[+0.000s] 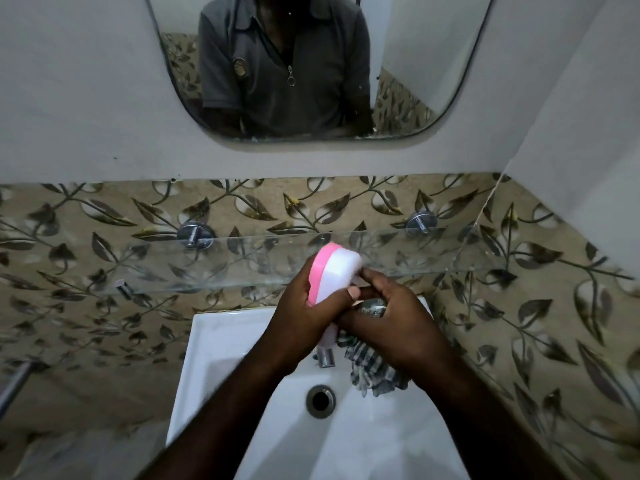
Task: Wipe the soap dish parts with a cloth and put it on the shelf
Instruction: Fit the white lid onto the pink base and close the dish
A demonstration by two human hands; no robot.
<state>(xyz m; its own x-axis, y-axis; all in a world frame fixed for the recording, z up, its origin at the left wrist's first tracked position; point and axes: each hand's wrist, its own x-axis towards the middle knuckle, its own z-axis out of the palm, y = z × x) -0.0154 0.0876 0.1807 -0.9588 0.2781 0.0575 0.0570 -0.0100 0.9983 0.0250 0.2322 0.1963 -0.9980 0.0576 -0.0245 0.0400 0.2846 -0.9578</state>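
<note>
My left hand [304,313] grips a soap dish [334,271] with a white body and a pink rim, held tilted on its edge above the sink. My right hand [391,323] is closed on a grey and white checked cloth [372,370], which hangs down below the hand. The right fingers press against the dish's lower right side. The glass shelf [207,265] runs across the wall just behind the dish, with nothing standing on it. Whether the dish is in one part or two I cannot tell.
A white sink [221,344] lies below my hands, with its drain [320,400] and a chrome tap [325,358] partly hidden under the dish. Chrome shelf brackets [194,233] hold the glass. A mirror [294,64] hangs above. A wall corner closes in on the right.
</note>
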